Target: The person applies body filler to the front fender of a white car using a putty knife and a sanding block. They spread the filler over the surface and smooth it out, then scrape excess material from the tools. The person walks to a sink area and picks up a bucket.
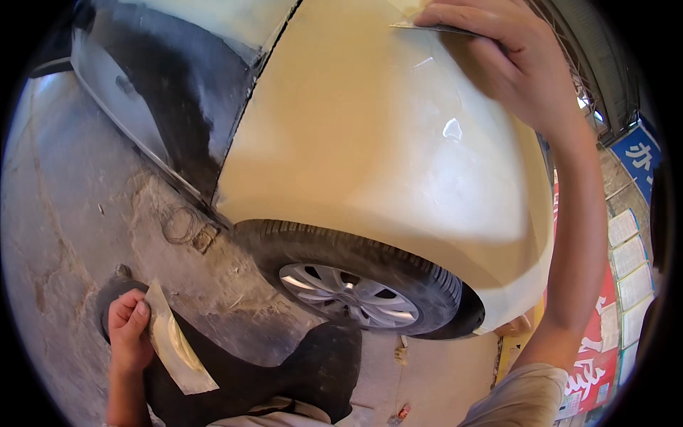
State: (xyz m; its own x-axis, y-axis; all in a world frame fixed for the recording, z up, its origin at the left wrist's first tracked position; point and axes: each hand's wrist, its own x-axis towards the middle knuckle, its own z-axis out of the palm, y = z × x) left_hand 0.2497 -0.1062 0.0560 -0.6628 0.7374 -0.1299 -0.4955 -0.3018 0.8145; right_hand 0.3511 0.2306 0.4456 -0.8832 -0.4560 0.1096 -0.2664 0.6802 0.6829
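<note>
Down at the lower left, the left hand (129, 329) is wrapped around a flat, pale, putty-smeared mixing board (174, 340). The fingers curl over its upper left edge and the thumb sits on the near side, so it's clamped firmly. The board sticks out to the right and downward from the grip, tilted, with a smear of cream filler on its face. Behind that hand there's stained grey concrete floor (64, 235) with dried blotches all over it.

Moving right, upper left is the dark, sanded-looking car door panel (171, 107), and right next to it the big cream, filler-coated front fender (377, 142), which fills most of the middle. There's a narrow dark gap between the two. Under the fender sits the black tyre with a silver multi-spoke alloy wheel (348, 292), resting on the floor.

Up top right, the right hand (512, 64) is pressed against the fender, fingers closed down on a thin flat metal spreader blade (427, 25). The blade pokes out leftward from under the fingertips, with its edge lying on the fender surface near the top. That arm runs down the right side to a beige sleeve (526, 395). Far right edge shows red and blue signboards (605, 356).
</note>
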